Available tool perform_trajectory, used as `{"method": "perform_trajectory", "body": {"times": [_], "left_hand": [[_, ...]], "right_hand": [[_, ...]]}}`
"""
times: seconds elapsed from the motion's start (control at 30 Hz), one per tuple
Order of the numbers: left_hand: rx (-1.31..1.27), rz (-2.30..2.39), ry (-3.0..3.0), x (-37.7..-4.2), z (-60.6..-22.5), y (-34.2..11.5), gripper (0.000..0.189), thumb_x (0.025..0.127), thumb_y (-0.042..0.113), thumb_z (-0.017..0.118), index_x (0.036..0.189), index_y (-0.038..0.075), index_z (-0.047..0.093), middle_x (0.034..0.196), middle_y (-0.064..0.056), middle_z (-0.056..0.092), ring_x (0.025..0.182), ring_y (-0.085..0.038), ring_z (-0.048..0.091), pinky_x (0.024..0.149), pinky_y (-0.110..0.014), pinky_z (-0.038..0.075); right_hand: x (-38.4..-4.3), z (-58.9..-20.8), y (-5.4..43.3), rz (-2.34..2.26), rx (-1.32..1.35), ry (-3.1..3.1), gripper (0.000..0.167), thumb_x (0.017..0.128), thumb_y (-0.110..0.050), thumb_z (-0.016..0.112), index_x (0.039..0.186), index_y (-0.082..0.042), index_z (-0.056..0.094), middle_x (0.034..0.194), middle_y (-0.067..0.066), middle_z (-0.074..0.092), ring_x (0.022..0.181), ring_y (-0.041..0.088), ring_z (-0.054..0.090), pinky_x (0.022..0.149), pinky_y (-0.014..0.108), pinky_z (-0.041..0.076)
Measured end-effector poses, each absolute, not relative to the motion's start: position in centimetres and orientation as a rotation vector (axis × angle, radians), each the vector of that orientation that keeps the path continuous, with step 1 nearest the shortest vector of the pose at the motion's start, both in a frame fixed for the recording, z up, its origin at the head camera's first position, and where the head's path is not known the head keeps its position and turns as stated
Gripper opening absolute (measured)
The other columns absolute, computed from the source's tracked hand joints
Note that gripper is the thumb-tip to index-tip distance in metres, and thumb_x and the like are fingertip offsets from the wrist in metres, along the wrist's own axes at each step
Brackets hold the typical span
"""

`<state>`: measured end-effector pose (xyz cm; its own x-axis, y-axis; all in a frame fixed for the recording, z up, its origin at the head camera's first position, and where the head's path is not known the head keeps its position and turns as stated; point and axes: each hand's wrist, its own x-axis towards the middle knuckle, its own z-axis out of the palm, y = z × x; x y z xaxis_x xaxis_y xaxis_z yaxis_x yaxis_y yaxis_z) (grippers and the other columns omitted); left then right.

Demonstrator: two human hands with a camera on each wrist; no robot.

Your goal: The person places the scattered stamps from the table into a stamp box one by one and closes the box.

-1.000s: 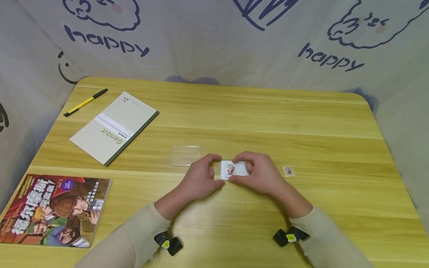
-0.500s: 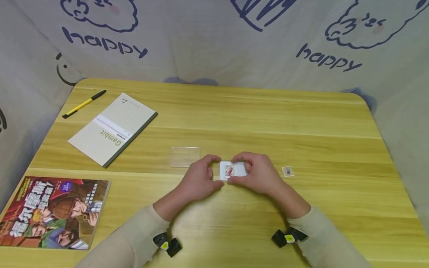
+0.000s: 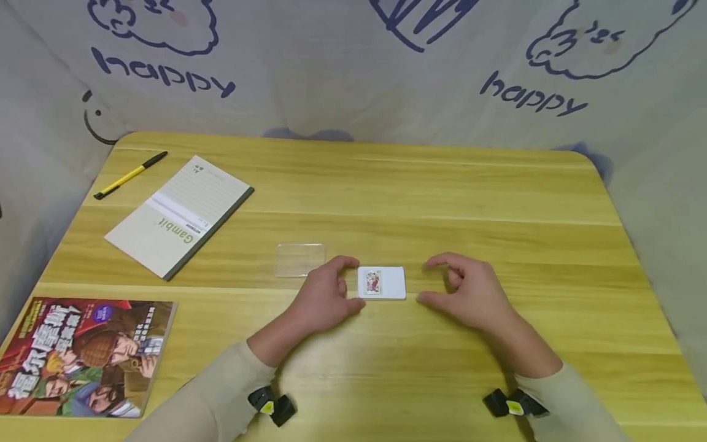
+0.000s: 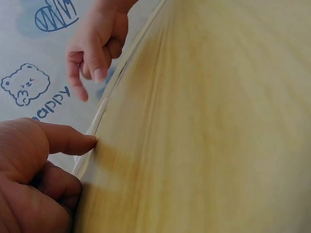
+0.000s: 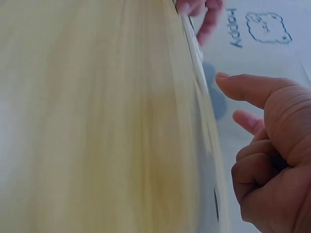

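A: What's changed?
B: Right hand (image 3: 475,294) is off the white case (image 3: 394,283) and sits out to its right. A second ago it gripped that end.
A: Fingers?
B: Right thumb and index wide apart, nothing between them; others curled in. Left hand (image 3: 326,294): thumb and index spread around the case's left end, pinching its long edges.
A: Meaning?
B: Left alone steadies it now, I'd judge; right looks free. The small square piece on the right is no longer visible, probably behind that hand.
A: Case location?
B: Flat on the table (image 3: 353,202), between the hands.
A: Materials?
B: Case: thin, rectangular, rounded corners, smooth white face. Picture piece (image 3: 373,282) on its left half: small upright rectangle, colourful print, pale border. Clear cover (image 3: 300,260) beyond the left hand: see-through, likely plastic, rounded corners. Table: yellow, streaky wood grain.
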<state>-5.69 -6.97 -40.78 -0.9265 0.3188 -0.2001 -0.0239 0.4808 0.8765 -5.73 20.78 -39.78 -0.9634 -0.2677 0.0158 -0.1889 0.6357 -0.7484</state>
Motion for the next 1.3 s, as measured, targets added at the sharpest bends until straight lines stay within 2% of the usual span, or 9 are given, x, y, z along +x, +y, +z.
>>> {"method": "perform_trajectory", "body": {"times": [0.13,0.3,0.4,0.7,1.03,1.3], "left_hand": [[0.251,1.429,2.392,-5.7,-40.8,-7.0,0.068,0.075,0.0,0.084,0.136,-0.002,0.052,0.059,0.001,0.045,0.049,-0.01,0.038,0.047,-0.025,0.034],[0.258,1.439,2.392,-5.7,-40.9,-7.0,0.068,0.075,-0.001,0.083,0.135,-0.003,0.052,0.058,0.002,0.044,0.049,-0.01,0.037,0.047,-0.025,0.034],[0.253,1.446,2.391,-5.7,-40.9,-7.0,0.067,0.074,-0.002,0.083,0.135,-0.003,0.053,0.058,0.002,0.044,0.049,-0.01,0.037,0.047,-0.025,0.034],[0.245,1.463,2.373,-5.6,-40.9,-7.0,0.067,0.075,-0.003,0.082,0.135,-0.003,0.052,0.058,0.002,0.044,0.049,-0.01,0.037,0.047,-0.024,0.033],[0.249,1.463,2.374,-5.6,-41.0,-7.1,0.067,0.075,-0.003,0.082,0.135,-0.003,0.052,0.059,0.002,0.044,0.049,-0.01,0.038,0.048,-0.024,0.034],[0.268,1.457,2.383,-5.6,-40.9,-7.1,0.067,0.075,-0.001,0.083,0.135,-0.003,0.052,0.059,0.002,0.045,0.05,-0.01,0.038,0.048,-0.024,0.034]], "right_hand": [[-5.3,-39.8,22.6,-1.209,-0.352,2.792,0.044,0.073,-0.022,0.092,0.111,-0.013,0.072,0.057,-0.007,0.029,0.052,0.008,0.028,0.068,0.031,0.046],[-4.9,-39.9,24.7,-1.178,-0.301,2.825,0.041,0.075,-0.024,0.091,0.11,-0.014,0.071,0.059,-0.006,0.029,0.053,0.009,0.028,0.057,0.028,0.038],[-4.7,-40.1,25.8,-1.184,-0.288,2.834,0.039,0.076,-0.022,0.09,0.109,-0.013,0.071,0.06,-0.006,0.028,0.053,0.009,0.028,0.056,0.028,0.035],[-5.1,-40.7,27.7,-1.131,-0.323,2.853,0.033,0.079,-0.013,0.086,0.108,-0.01,0.071,0.059,-0.008,0.027,0.052,0.008,0.027,0.062,0.028,0.037],[-5.3,-40.7,28.2,-1.069,-0.393,2.823,0.024,0.085,-0.019,0.082,0.105,-0.012,0.069,0.058,-0.011,0.025,0.051,0.006,0.024,0.064,0.028,0.043],[-5.4,-40.5,28.1,-1.036,-0.434,2.816,0.024,0.087,-0.023,0.08,0.106,-0.014,0.068,0.059,-0.009,0.027,0.052,0.006,0.026,0.063,0.029,0.04]]}}
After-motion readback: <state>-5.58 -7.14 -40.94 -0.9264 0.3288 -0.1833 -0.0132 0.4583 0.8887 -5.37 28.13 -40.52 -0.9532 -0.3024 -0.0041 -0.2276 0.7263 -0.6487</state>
